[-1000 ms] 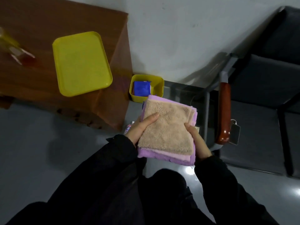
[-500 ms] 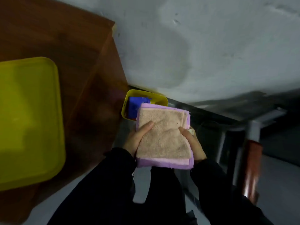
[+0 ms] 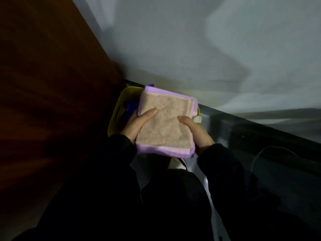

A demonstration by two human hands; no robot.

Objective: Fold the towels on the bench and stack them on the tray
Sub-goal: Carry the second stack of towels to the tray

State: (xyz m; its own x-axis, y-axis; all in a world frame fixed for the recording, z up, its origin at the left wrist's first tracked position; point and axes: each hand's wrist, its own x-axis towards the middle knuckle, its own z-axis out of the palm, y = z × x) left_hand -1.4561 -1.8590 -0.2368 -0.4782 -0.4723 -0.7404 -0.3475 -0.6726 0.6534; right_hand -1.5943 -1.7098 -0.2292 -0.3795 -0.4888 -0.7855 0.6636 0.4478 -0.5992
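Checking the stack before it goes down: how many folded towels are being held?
2 visible: tan towel on top, purple towel beneath; more layers may be hidden between.

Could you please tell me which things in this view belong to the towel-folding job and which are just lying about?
Belonging to the job:
- stack of folded towels, beige on top, purple beneath
- left hand and right hand, both gripping the stack, thumbs on top

Just lying about:
- small yellow bin with something blue inside
- brown wooden furniture
- white cable

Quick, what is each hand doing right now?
Left hand: grips the folded towel stack.
Right hand: grips the same stack.
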